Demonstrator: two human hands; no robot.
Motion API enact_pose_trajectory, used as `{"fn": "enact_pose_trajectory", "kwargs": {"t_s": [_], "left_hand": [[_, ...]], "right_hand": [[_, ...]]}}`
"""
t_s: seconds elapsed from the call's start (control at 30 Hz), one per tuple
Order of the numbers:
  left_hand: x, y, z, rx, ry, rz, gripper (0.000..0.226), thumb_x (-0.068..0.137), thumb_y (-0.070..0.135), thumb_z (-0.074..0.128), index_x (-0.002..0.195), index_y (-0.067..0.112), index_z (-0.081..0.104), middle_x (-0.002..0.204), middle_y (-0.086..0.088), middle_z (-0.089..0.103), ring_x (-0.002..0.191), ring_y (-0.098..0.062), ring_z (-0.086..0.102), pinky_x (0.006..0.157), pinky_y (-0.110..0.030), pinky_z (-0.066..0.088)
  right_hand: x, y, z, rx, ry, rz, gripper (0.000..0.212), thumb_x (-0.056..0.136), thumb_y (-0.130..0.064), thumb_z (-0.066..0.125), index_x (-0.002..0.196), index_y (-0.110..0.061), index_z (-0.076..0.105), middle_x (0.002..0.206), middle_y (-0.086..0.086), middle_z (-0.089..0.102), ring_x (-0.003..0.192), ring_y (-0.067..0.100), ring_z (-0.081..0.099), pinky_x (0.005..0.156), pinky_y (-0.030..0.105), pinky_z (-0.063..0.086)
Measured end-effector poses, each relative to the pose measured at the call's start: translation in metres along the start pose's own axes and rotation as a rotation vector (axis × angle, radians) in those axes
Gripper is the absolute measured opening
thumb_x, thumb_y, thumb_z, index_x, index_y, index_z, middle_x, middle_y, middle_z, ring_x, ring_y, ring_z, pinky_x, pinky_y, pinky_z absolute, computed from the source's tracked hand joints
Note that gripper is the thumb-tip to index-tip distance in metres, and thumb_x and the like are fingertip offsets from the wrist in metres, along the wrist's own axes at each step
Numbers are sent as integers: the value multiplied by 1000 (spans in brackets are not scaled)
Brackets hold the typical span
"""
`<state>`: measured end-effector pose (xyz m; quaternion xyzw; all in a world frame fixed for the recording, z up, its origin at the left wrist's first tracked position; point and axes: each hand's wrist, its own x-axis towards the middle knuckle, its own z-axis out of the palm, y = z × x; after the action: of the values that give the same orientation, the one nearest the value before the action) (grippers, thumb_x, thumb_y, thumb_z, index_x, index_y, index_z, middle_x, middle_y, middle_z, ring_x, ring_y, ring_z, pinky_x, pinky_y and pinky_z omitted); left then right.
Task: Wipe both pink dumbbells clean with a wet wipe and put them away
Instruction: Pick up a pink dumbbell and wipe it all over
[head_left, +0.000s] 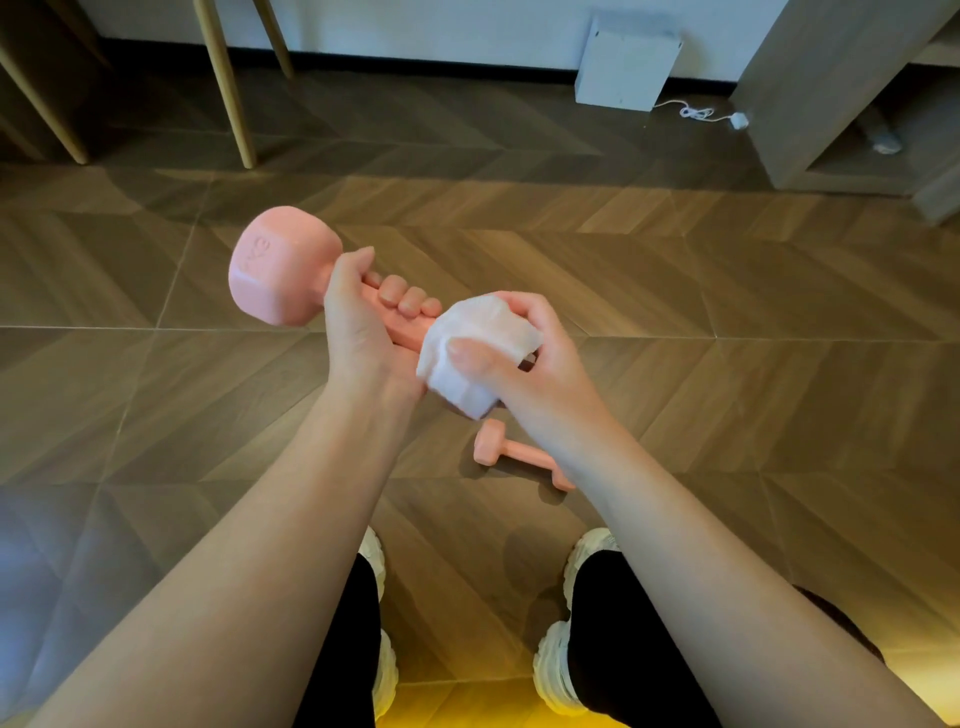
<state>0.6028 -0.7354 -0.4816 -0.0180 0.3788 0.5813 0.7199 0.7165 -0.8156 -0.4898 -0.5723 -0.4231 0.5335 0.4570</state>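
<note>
My left hand (363, 317) grips the handle of a pink dumbbell (283, 267) held up in front of me, its far head pointing up and left. A white wet wipe (475, 348) is wrapped over the dumbbell's near head, which it hides, and my right hand (524, 353) curls around the wipe with the thumb pressed on it. The second pink dumbbell (506, 452) lies on the wooden floor below my hands, partly covered by my right forearm.
My feet in white shoes (563, 623) stand on the herringbone floor (727, 312). Wooden furniture legs (228, 88) rise at the back left. A white box (626, 62) leans on the wall, a white cable (701, 113) beside it, and a grey shelf unit (810, 104) stands at the right.
</note>
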Motion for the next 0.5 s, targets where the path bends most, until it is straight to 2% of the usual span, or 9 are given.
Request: {"fn": "enact_pose_trajectory", "kwargs": {"t_s": [0.03, 0.1, 0.13, 0.2, 0.27, 0.33, 0.37, 0.4, 0.5], "left_hand": [[0, -1, 1, 1, 0, -4, 36, 93, 21, 54, 65, 19, 32, 50, 6, 25, 40, -10, 25, 44, -21, 30], [0, -1, 2, -15, 3, -2, 35, 92, 20, 54, 64, 19, 32, 50, 6, 25, 40, -10, 25, 44, -22, 30], [0, 0, 2, -23, 4, 3, 35, 92, 19, 53, 64, 19, 32, 50, 6, 25, 40, -10, 25, 43, -22, 29], [1, 2, 1, -38, 7, 9, 34, 92, 19, 52, 64, 19, 32, 50, 7, 25, 39, -10, 25, 43, -21, 29], [0, 4, 0, -29, 4, 10, 35, 93, 19, 51, 65, 20, 31, 49, 7, 24, 39, -10, 24, 43, -22, 28], [-1, 4, 0, 5, -6, 9, 36, 94, 19, 49, 64, 19, 29, 49, 7, 23, 39, -10, 22, 43, -22, 28], [-2, 3, 0, 20, -9, 9, 37, 94, 19, 48, 63, 19, 28, 49, 6, 22, 40, -11, 22, 43, -22, 27], [-2, 4, 1, 28, -15, 10, 38, 94, 19, 48, 62, 19, 28, 49, 6, 22, 40, -11, 21, 43, -22, 26], [-2, 4, 2, 13, -56, 6, 38, 93, 19, 47, 60, 19, 28, 50, 6, 21, 41, -11, 20, 43, -23, 24]], "right_hand": [[0, -1, -1, -12, 18, 0, 50, 77, -38, 74, 121, -26, 54, 115, -2, 65, 86, 16, 67, 70, 40, 60], [1, -2, -10, -55, -23, 0, 48, 80, -44, 69, 124, -31, 55, 118, -4, 64, 97, 20, 67, 76, 65, 54], [1, -3, -14, -69, -76, 1, 50, 80, -45, 69, 126, -35, 54, 121, -5, 62, 100, 23, 66, 75, 71, 50], [0, -2, -18, -101, -150, -10, 55, 76, -43, 72, 127, -41, 53, 125, -6, 59, 105, 26, 64, 77, 75, 47], [0, -2, -13, -99, -113, -6, 59, 70, -38, 77, 124, -40, 54, 122, -6, 60, 102, 23, 65, 80, 68, 52], [1, 1, -5, -41, -63, 3, 57, 69, -36, 79, 120, -34, 55, 119, -4, 63, 83, 10, 68, 73, 46, 58], [1, 1, -2, -16, -56, 23, 55, 70, -38, 79, 119, -33, 54, 118, -3, 65, 71, 6, 66, 67, 40, 56], [2, 0, -2, -2, -61, 56, 53, 71, -41, 78, 118, -34, 54, 117, -2, 66, 67, 7, 65, 65, 39, 54], [4, -2, -10, 122, -167, 194, 51, 77, -43, 71, 124, -34, 52, 117, 1, 67, 86, 17, 69, 75, 43, 58]]}}
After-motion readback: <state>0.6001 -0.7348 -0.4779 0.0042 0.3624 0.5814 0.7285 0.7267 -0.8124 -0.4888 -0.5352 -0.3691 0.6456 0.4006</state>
